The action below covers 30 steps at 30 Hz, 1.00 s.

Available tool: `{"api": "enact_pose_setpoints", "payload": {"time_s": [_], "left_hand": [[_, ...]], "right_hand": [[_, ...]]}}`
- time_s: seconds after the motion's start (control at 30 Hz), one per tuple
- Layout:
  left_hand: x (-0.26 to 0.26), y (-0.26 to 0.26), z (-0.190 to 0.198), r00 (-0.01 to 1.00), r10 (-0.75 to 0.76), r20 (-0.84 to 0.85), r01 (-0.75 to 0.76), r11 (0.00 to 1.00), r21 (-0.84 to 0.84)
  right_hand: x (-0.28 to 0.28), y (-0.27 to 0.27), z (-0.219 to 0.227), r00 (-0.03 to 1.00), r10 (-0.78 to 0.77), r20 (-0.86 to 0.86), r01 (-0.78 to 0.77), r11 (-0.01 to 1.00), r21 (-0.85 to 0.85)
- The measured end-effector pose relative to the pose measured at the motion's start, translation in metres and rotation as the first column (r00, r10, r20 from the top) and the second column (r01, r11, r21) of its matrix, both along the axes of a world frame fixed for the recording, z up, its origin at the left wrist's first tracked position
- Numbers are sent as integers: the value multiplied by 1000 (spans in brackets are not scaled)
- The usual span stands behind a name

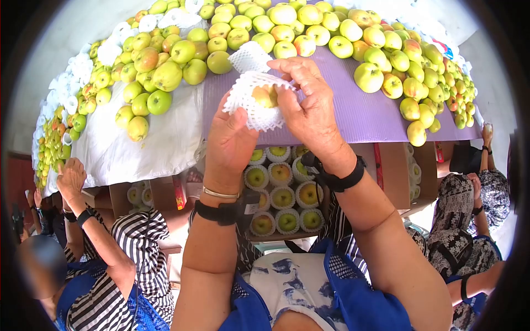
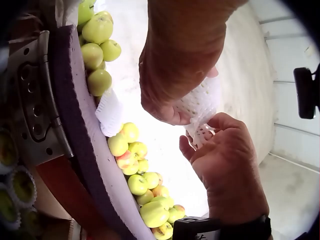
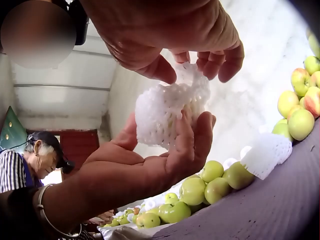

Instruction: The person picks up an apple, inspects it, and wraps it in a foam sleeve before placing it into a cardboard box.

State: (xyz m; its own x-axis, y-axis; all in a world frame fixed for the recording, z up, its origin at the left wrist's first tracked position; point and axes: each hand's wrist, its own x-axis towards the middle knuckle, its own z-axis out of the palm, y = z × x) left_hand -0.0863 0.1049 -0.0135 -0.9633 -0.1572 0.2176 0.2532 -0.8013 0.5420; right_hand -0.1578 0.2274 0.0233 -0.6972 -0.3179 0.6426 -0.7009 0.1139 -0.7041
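A yellow-green apple [image 1: 266, 96] sits inside a white foam net sleeve [image 1: 247, 110], part of its skin bare on the right side. My left hand [image 1: 234, 132] cradles it from below, fingers curled round the netted fruit in the right wrist view. At the sleeve's open end, my right hand [image 1: 309, 102] pinches the gathered foam edge between thumb and fingers. In the right wrist view the foam [image 3: 188, 75] bunches up between those fingertips. Just beyond the hands, another foam sleeve [image 1: 249, 57] lies flat on the purple table cover [image 1: 342, 105].
Loose apples [image 1: 281, 33] are heaped along the table's far side, with more foam sleeves [image 1: 72, 77] at far left. Below the table edge stands a carton with netted apples [image 1: 282, 197] in rows. A person in stripes [image 1: 99, 276] works at left, another in patterned clothes [image 1: 458, 231] at right.
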Motion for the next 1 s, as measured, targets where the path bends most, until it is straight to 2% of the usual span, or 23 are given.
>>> {"api": "enact_pose_setpoints", "payload": {"time_s": [0.17, 0.2, 0.27, 0.37, 0.4, 0.5, 0.6, 0.7, 0.8, 0.87, 0.9, 1.0], "left_hand": [[1, 3, -1, 993, -56, 102, 67, 992, -108], [1, 3, 0, 991, -77, 111, 91, 988, -122], [4, 2, 0, 989, -97, 116, 111, 985, -129], [5, 0, -4, 989, -138, 50, 142, 985, -100], [5, -1, -5, 988, -151, 17, 152, 985, -86], [3, 1, -4, 998, -69, 2, 69, 997, -35], [-1, 3, -5, 1000, 22, 1, -22, 999, -46], [-4, 0, -7, 1000, 30, -9, -30, 999, -13], [-8, 1, -4, 1000, 2, 24, -7, 977, 214], [-9, -1, -7, 999, 1, 46, -12, 970, 244], [-9, -1, -8, 998, -4, 56, -11, 965, 261], [-9, 0, -7, 998, -27, 59, 10, 961, 277]], "right_hand": [[-16, 6, -10, 995, 79, -55, -78, 997, 18], [-16, 9, -7, 984, 122, 132, -119, 992, -30], [-14, 14, 3, 852, 219, 476, -170, 975, -146], [-23, 19, -4, 534, 555, 638, -238, 823, -516], [-23, 18, -6, 513, 568, 643, -218, 811, -543], [-19, 10, -9, 551, 465, 692, -141, 870, -472], [-21, 6, -11, 546, 445, 710, -59, 866, -497], [-22, 8, -9, 582, 390, 713, -116, 908, -402], [-21, 9, -9, 499, 502, 706, -189, 858, -477], [-21, 7, -11, 518, 492, 699, -197, 865, -462], [-20, 6, -12, 530, 484, 696, -199, 869, -453], [-16, -2, -21, 728, 331, 600, -156, 933, -325]]}}
